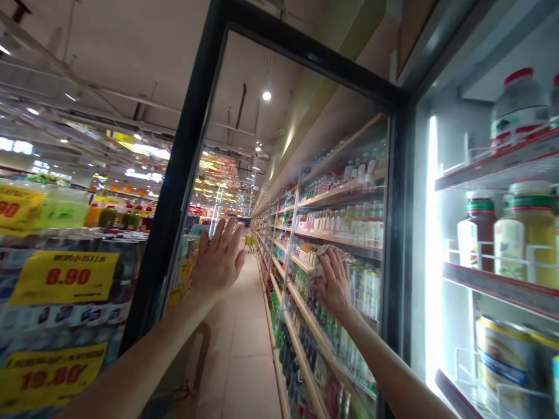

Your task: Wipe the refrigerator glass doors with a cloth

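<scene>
A black-framed glass door of a drinks fridge stands swung open in front of me. My left hand is raised with its fingers stretched out, at the left part of the glass; whether the palm touches the pane I cannot tell. On the right part of the pane, my right hand presses a pale, crumpled cloth to the glass. Bottles and shelves show in the glass around both hands.
On the right, the lit fridge holds juice bottles and cans on wire-railed shelves. Stacked goods with yellow price signs stand close on the left. A tiled aisle shows through the glass.
</scene>
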`<state>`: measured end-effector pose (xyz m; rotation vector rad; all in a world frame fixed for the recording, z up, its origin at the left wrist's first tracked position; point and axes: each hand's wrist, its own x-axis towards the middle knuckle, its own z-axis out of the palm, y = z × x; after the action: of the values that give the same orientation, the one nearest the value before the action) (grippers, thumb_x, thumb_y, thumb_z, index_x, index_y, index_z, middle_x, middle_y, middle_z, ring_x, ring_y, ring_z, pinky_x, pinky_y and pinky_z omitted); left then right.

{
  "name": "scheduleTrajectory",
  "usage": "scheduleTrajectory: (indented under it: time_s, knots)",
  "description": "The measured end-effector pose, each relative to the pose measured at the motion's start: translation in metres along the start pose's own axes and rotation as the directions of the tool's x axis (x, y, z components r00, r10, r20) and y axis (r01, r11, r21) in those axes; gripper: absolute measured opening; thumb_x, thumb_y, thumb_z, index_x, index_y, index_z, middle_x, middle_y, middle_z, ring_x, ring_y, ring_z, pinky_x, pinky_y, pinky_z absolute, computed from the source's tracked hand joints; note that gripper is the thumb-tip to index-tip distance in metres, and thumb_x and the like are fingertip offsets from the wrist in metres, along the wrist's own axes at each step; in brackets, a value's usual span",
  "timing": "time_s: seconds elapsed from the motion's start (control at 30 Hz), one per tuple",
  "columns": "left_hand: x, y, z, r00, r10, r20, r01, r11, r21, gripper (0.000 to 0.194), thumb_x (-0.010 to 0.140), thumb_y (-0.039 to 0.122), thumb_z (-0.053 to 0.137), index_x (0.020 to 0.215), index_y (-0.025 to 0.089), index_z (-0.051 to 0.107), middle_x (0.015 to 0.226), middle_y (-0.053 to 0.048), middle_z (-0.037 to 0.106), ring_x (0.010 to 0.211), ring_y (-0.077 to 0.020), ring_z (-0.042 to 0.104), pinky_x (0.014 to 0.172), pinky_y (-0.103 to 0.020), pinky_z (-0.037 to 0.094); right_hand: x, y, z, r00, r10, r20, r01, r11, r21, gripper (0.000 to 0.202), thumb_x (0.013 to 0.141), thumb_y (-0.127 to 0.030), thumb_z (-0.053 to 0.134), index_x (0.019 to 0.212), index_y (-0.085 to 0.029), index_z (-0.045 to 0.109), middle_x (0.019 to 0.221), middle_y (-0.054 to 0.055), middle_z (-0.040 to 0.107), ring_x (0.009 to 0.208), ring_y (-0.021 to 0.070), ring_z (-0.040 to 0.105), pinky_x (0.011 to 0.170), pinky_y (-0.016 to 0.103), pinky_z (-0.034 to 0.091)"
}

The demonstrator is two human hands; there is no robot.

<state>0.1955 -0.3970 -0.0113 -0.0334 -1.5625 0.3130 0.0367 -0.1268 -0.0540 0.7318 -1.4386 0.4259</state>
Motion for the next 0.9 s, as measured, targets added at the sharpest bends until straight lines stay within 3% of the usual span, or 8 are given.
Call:
scheduleTrajectory:
  time_s: [0.07, 0.2, 0.37, 0.47, 0.57, 0.67, 0.73, 0.9]
  knots:
    - [-0.008, 0.004, 0.0, 1.0, 0.003, 0.01, -0.003, 1.0, 0.004, 0.062, 0.09, 0.028, 0.041, 0.146, 0.021, 0.016, 0.148, -0.011, 0.029, 0.14, -0.0249, 0.017, 0.114, -0.049, 0.012, -0.004, 0.015, -0.005, 0.99, 0.128, -0.052, -0.129, 0.991, -0.031, 0.049, 0.086, -0.031, 0.039, 0.134, -0.022, 0.038, 0.141, 0.015, 0.04, 0.136, 0.0265, 0.029, 0.103, 0.054, 0.031]
    - [-0.019, 0.01, 0.001, 1.0, 0.007, 0.03, -0.008, 1.0, 0.021, 0.062, 0.09, 0.027, 0.041, 0.146, 0.021, 0.015, 0.148, -0.011, 0.029, 0.14, -0.0257, 0.019, 0.114, -0.05, 0.013, -0.002, 0.035, -0.013, 0.862, 0.456, -0.223, -0.476, 0.878, -0.044, 0.052, 0.088, -0.032, 0.031, 0.137, -0.014, 0.034, 0.142, 0.021, 0.036, 0.135, 0.0297, 0.029, 0.102, 0.059, 0.028]
    - [-0.018, 0.009, 0.001, 0.999, 0.001, 0.033, -0.002, 1.0, 0.005, 0.063, 0.09, 0.027, 0.041, 0.146, 0.021, 0.014, 0.148, -0.011, 0.028, 0.14, -0.0258, 0.019, 0.113, -0.05, 0.013, -0.008, -0.048, 0.006, 0.999, 0.045, -0.017, -0.045, 0.999, -0.001, 0.053, 0.085, -0.029, 0.041, 0.137, -0.022, 0.036, 0.145, 0.015, 0.034, 0.139, 0.0277, 0.023, 0.105, 0.054, 0.029]
    - [-0.023, 0.008, -0.001, 0.998, 0.001, 0.066, -0.001, 1.0, -0.006, 0.064, 0.09, 0.03, 0.043, 0.146, 0.021, 0.013, 0.149, -0.011, 0.027, 0.14, -0.0259, 0.017, 0.113, -0.05, 0.012, -0.017, -0.074, 0.014, 0.986, -0.147, 0.075, 0.144, 0.989, 0.039, 0.051, 0.082, -0.031, 0.047, 0.132, -0.026, 0.043, 0.143, 0.011, 0.039, 0.138, 0.027, 0.025, 0.107, 0.051, 0.027]
    - [-0.035, 0.01, -0.004, 0.995, 0.035, 0.097, -0.034, 0.999, -0.005, 0.065, 0.09, 0.032, 0.042, 0.146, 0.02, 0.011, 0.149, -0.011, 0.027, 0.141, -0.0253, 0.014, 0.114, -0.049, 0.011, -0.021, -0.039, 0.006, 0.992, 0.119, -0.033, -0.12, 0.993, -0.023, 0.049, 0.084, -0.033, 0.042, 0.133, -0.023, 0.043, 0.141, 0.013, 0.041, 0.136, 0.0268, 0.029, 0.106, 0.053, 0.027]
    - [-0.044, 0.012, -0.005, 0.995, 0.052, 0.09, -0.052, 0.999, 0.0, 0.065, 0.09, 0.031, 0.041, 0.146, 0.019, 0.011, 0.148, -0.011, 0.027, 0.141, -0.0242, 0.013, 0.114, -0.048, 0.009, -0.02, 0.006, -0.008, 0.833, 0.482, -0.271, -0.503, 0.864, -0.012, 0.051, 0.088, -0.029, 0.028, 0.136, -0.017, 0.037, 0.14, 0.017, 0.041, 0.134, 0.0253, 0.033, 0.106, 0.054, 0.028]
    - [-0.045, 0.013, -0.004, 0.995, 0.045, 0.089, -0.046, 0.999, 0.003, 0.065, 0.09, 0.032, 0.041, 0.146, 0.018, 0.012, 0.148, -0.011, 0.027, 0.141, -0.0242, 0.013, 0.114, -0.048, 0.009, -0.02, 0.01, -0.011, 0.755, 0.558, -0.345, -0.589, 0.808, 0.018, 0.052, 0.089, -0.028, 0.025, 0.138, -0.015, 0.035, 0.139, 0.019, 0.041, 0.134, 0.0253, 0.034, 0.106, 0.054, 0.028]
    - [-0.042, 0.01, -0.003, 0.996, 0.05, 0.078, -0.051, 0.999, 0.012, 0.065, 0.09, 0.032, 0.042, 0.146, 0.019, 0.012, 0.148, -0.011, 0.028, 0.14, -0.0243, 0.015, 0.114, -0.048, 0.011, -0.035, -0.055, 0.006, 0.97, 0.233, -0.074, -0.234, 0.972, -0.013, 0.052, 0.087, -0.031, 0.037, 0.138, -0.022, 0.034, 0.144, 0.016, 0.035, 0.138, 0.0285, 0.026, 0.103, 0.055, 0.03]
